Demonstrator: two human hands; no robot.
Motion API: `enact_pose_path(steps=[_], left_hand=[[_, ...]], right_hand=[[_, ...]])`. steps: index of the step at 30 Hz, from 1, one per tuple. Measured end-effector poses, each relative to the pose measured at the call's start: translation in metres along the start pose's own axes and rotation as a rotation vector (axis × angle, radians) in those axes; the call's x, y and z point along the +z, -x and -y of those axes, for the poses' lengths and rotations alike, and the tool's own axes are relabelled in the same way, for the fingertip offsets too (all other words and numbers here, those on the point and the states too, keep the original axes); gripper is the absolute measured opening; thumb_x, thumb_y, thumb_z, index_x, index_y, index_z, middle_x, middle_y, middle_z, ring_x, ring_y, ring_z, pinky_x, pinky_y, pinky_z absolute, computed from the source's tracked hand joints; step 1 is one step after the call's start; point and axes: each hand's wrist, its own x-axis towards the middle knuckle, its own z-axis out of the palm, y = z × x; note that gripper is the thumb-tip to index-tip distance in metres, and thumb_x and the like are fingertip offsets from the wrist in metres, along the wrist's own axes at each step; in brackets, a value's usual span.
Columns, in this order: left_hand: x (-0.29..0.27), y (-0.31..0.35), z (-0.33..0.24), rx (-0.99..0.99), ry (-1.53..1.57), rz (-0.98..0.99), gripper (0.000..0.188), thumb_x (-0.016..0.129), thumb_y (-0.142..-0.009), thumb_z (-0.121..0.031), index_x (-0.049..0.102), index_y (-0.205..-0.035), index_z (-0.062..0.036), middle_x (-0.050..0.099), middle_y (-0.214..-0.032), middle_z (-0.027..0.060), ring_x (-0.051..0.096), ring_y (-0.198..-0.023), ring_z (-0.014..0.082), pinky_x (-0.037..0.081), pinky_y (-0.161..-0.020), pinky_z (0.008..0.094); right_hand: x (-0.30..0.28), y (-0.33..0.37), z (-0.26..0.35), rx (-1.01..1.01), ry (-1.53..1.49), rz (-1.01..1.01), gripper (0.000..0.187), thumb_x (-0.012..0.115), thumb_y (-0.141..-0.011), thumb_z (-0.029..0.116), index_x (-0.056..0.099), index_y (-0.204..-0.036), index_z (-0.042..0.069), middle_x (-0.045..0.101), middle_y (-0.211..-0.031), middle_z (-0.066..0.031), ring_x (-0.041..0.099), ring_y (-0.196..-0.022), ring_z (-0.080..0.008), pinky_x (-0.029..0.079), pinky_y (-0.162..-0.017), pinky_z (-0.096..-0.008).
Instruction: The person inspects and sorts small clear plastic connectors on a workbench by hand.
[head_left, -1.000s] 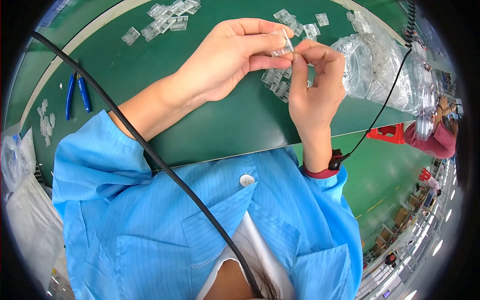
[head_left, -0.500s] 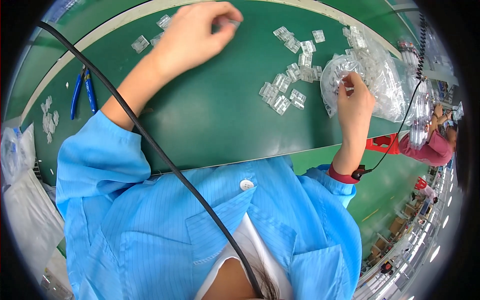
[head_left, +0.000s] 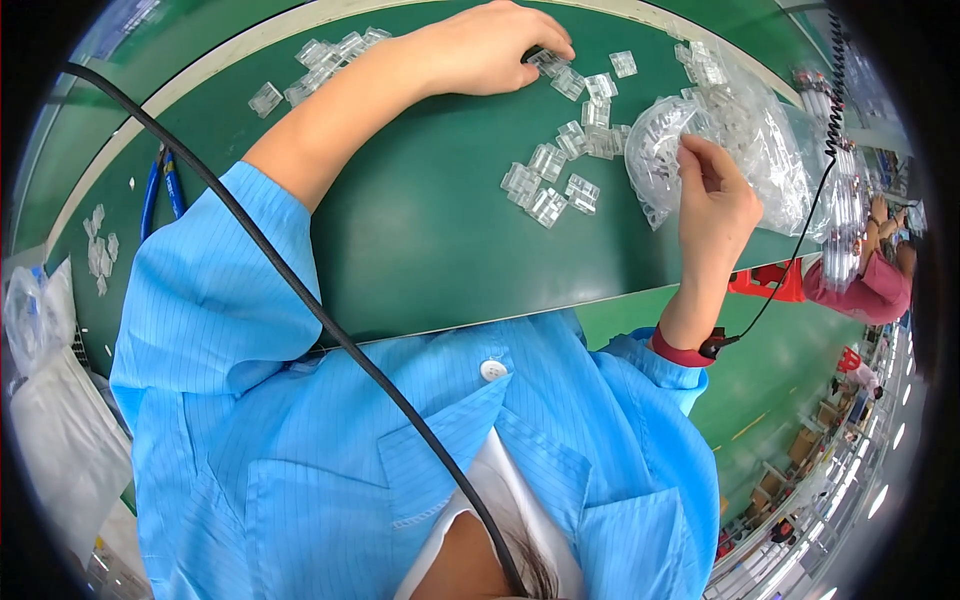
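While the L hand (head_left: 500,48) was at the far side of the green table (head_left: 430,250), its fingers curved down over the top end of a loose group of clear plastic pcs (head_left: 547,161). Thumb & forefinger stood apart, w/ nearest pc. betw. them; couldn't tell if it was gripped, as the hand hid part of it. Rest of group ran down table's mid-right in approx. a crooked line, some pcs. touching, a few apart.

R hand (head_left: 720,195) was over the near side of a clear bag (head_left: 785,185), by its rounded part. Thumb & forefinger tips pressed together or nearly so, other fingers curled; couldn't tell if anything tiny was pinched there. Dk. red wristband (head_left: 682,352) on R wrist, w/ thin black cord (head_left: 768,310) leading up to right.

Heap (head_left: 322,72) of similar pcs. lay upper L, beyond L forearm. Small clear bits (head_left: 98,257) lay far L, near blue-handled pliers (head_left: 172,187). Thick black cable (head_left: 350,346) crossed diag. in front of the blue jacket (head_left: 300,430). Red stool (head_left: 770,282) & another person (head_left: 860,290) in dk. red showed past table's R end.
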Motion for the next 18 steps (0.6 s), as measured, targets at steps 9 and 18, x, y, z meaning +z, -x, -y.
enact_pose_path(steps=[9,18], left_hand=[[-0.003,0.011,-0.022,-0.052,-0.034,-0.039,0.016,0.061,-0.079,-0.008,0.066,-0.09,0.0029,0.064,-0.096,0.0178,0.06,-0.095,0.0329,0.048,-0.086,0.039],[0.002,0.03,0.0,0.317,-0.302,-0.059,0.017,0.061,-0.081,-0.005,0.065,-0.097,-0.0012,0.065,-0.088,0.0092,0.064,-0.081,0.0249,0.053,-0.075,0.034]], right_hand=[[0.001,0.008,-0.017,0.178,-0.39,-0.06,0.014,0.068,-0.079,0.001,0.068,-0.093,-0.002,0.068,-0.083,-0.0053,0.064,-0.077,-0.0105,0.05,-0.072,-0.0226],[0.002,0.001,-0.004,0.149,-0.486,-0.038,0.014,0.069,-0.079,-0.001,0.068,-0.092,-0.002,0.068,-0.086,-0.007,0.064,-0.078,-0.0113,0.05,-0.074,-0.0222]])
